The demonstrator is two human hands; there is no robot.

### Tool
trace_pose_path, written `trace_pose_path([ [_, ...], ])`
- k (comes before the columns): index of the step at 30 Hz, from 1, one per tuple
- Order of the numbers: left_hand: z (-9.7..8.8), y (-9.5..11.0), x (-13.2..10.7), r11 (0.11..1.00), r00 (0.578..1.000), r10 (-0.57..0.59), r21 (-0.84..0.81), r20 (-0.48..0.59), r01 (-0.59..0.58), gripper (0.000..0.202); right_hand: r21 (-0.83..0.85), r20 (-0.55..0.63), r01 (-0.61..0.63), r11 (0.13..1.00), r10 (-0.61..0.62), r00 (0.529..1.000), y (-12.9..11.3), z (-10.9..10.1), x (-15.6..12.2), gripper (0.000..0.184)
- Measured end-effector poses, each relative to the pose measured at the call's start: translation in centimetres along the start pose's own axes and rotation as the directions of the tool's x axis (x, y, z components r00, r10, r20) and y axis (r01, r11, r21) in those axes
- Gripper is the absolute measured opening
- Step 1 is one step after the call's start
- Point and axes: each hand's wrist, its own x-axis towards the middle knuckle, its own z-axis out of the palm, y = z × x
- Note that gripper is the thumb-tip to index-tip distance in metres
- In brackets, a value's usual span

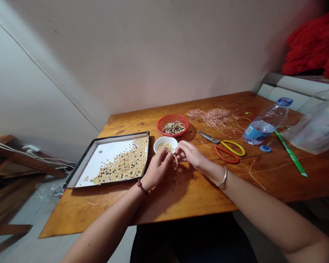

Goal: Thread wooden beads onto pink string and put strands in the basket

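Close together over the table, both my hands hold a short string of beads (pixel 176 163) that dangles between them. My left hand (pixel 157 168) pinches one end with thumb and forefinger, a dark red bead bracelet on its wrist. On the other side my right hand (pixel 191 154) has its fingers closed at the strand; a silver bangle circles that wrist. Just beyond my fingers stands a white bowl (pixel 157 144) of pale beads. Behind it is a red basket (pixel 159 128) with strung beads in dark and light colours. The exact fingertip grip is partly hidden.
Left lies a black-edged tray (pixel 90 153) of loose pale and dark beads. To the right are scissors (pixel 222 146), a tangle of pink cord (pixel 214 118), a water bottle (pixel 265 124), its blue cap (pixel 265 148), a green strip (pixel 290 153) and a clear plastic bag (pixel 315 124).
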Motion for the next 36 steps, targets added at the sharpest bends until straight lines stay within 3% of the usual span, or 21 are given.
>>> trace_pose_path([
  [5, 0.1, 0.0, 0.0, 0.987, 0.995, -0.056, -0.147, 0.088, 0.069, 0.028, 0.126, 0.084, -0.023, 0.992, 0.012, 0.996, 0.0, 0.1, -0.6, 0.019],
  [13, 0.0, 0.5, -0.1, 0.902, 0.965, -0.093, -0.390, 0.245, 0.186, 0.027, 0.047, 0.078, -0.015, 0.999, 0.011, 0.997, -0.5, 0.1, -0.7, 0.021],
  [19, -0.1, 0.7, 0.0, 0.920, 0.972, -0.106, -0.350, 0.212, 0.177, 0.030, 0.022, 0.003, 0.061, 0.998, -0.061, 0.998, -0.4, 0.1, -0.4, 0.018],
  [36, -0.1, 1.0, -0.1, 0.980, 0.980, -0.055, -0.179, 0.189, 0.089, 0.028, -0.032, -0.094, 0.055, 0.998, -0.057, 0.994, -0.5, 0.0, -0.3, 0.015],
])
